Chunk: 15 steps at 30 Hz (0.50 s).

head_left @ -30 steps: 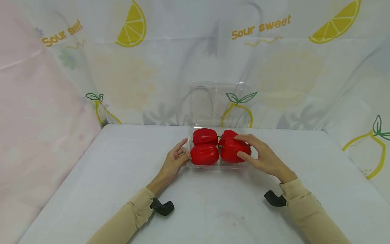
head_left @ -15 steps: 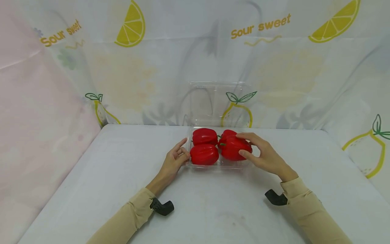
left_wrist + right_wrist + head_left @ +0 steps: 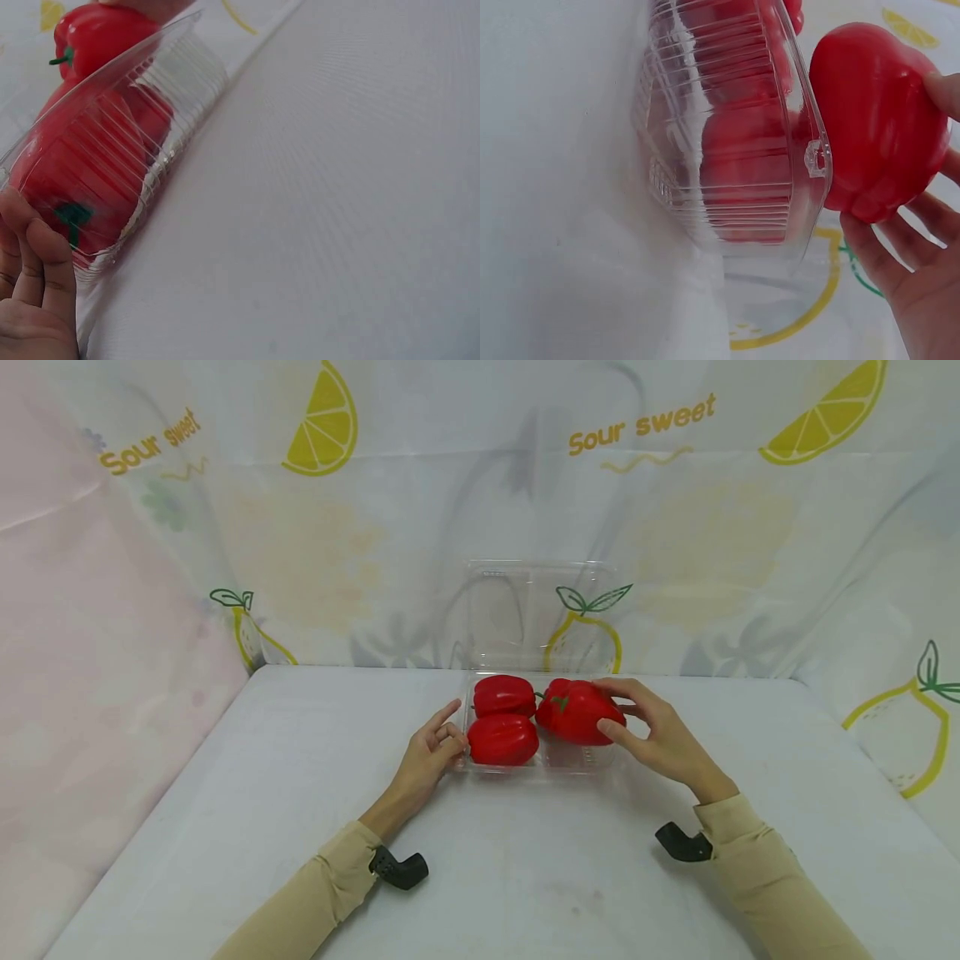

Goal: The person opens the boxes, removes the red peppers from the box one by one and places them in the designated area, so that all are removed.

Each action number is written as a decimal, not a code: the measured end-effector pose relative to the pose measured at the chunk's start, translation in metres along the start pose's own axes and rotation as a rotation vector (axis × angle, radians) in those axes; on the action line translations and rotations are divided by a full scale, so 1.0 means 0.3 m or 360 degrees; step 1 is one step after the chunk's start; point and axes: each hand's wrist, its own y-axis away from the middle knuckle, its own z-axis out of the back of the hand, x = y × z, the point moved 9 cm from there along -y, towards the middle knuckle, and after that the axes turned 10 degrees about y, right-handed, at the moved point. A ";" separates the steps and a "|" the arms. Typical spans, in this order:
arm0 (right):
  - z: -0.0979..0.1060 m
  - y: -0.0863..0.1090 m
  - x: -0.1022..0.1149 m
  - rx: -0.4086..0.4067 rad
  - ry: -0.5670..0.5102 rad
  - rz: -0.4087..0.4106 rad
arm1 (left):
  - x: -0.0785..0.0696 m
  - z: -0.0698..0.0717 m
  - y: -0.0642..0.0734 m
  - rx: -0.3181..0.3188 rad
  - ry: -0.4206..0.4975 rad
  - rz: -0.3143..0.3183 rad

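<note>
A red bell pepper (image 3: 577,714) with a green stem is gripped in my right hand (image 3: 663,743), thumb on the near side, fingers round the far side. It hangs over the right half of a clear plastic clamshell box (image 3: 566,768), above the rim in the right wrist view. Two more red bell peppers lie in the left half, a far one (image 3: 504,696) and a near one (image 3: 503,740). Another red pepper (image 3: 554,687) at the back right is mostly hidden behind the held one. My left hand (image 3: 420,767) holds the box's left edge, its index finger stretched out.
The box's clear lid (image 3: 498,618) stands raised at the back, against a curtain (image 3: 420,527) printed with lemons. Under the box is a white-covered table (image 3: 300,760). Each sleeve has a black wrist camera mount, such as the left one (image 3: 400,868).
My right hand has lifted the near right pepper and carried it backward and slightly right, turning its stem end. The box floor's front right shows now. My left hand stays put.
</note>
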 end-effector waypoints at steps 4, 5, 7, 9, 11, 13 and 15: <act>0.015 -0.001 -0.007 -0.0046 -0.0016 0.0000 | 0.002 -0.002 0.000 0.0005 0.0031 0.0018; 0.019 -0.002 -0.006 -0.0061 -0.0020 0.0006 | 0.003 -0.002 0.000 0.0008 0.0044 0.0023; 0.027 -0.003 -0.004 -0.0094 -0.0022 0.0021 | 0.005 -0.002 0.000 0.0010 0.0068 0.0036; 0.033 -0.004 -0.007 -0.0118 -0.0024 0.0024 | 0.007 -0.001 0.001 0.0011 0.0082 0.0046; 0.036 -0.004 -0.014 -0.0136 -0.0023 0.0015 | 0.009 -0.001 0.002 0.0012 0.0083 0.0052; 0.039 -0.003 -0.022 -0.0150 -0.0018 0.0007 | 0.009 -0.002 0.002 0.0011 0.0086 0.0058; 0.040 -0.001 -0.032 -0.0156 -0.0031 -0.0016 | 0.008 -0.003 0.003 0.0012 0.0089 0.0059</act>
